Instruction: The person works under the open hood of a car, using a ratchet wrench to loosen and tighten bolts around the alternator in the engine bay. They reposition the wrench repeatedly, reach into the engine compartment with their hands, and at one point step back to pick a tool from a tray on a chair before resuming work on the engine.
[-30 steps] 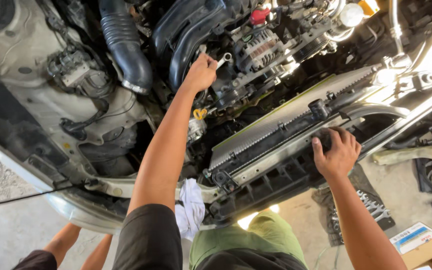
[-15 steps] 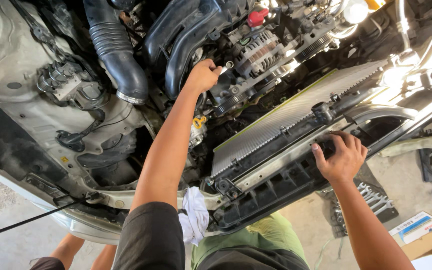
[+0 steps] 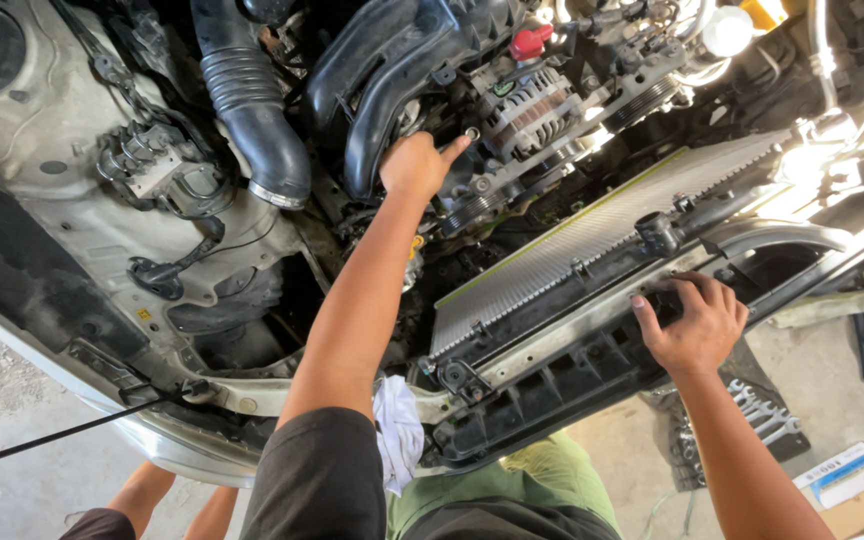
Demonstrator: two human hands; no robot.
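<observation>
Head cam looks down into an open engine bay. Your left hand (image 3: 414, 165) is far in, arm stretched, fingers curled w/ the index finger pointing right onto a small round bolt (image 3: 471, 132) just beside the alternator (image 3: 532, 110). A sec ago that hand had a small spanner at about the same spot; now no tool shows in it, so you seem to be turning or feeling the fastener by finger. Can't tell if anything is tucked in the palm.

Your right hand (image 3: 694, 325) is nearer, to the right, spread flat and pressing on the black radiator support (image 3: 552, 375), holding nothing. It sat on that same bar before, so it's prob. just bracing you.

Between the hands: silver finned radiator (image 3: 592, 240). Left of the left hand: ribbed black intake hose (image 3: 252, 110). A white rag (image 3: 397, 430) hangs near your left elbow. Spanners (image 3: 767, 415) lie on the floor near right, beside a small box (image 3: 845, 475). Another person's forearms (image 3: 167, 500) show at near left.
</observation>
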